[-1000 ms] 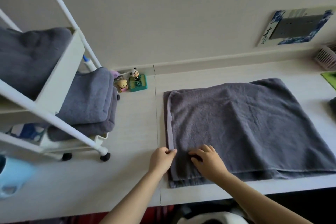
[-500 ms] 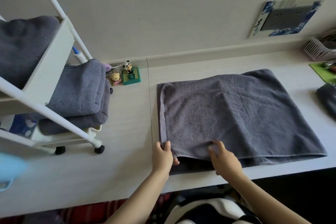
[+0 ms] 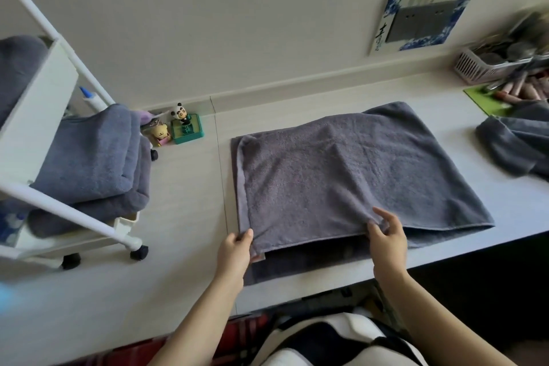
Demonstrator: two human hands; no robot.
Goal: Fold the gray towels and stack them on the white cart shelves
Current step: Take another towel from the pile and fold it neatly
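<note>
With the left hand (image 3: 234,249) and right hand (image 3: 386,236) each pinching the near edge of the top layer of the gray towel (image 3: 341,175) lying on the desk (image 3: 184,217), the fold requires both held points carried level, edges aligned.

A plain cream wall (image 3: 237,24) is rising behind a pale wood-grain counter (image 3: 184,217), with a low ledge (image 3: 297,85) running along their join. A blue-bordered switch plate (image 3: 421,21) is sitting on the wall, soft daylight falling evenly.
</note>
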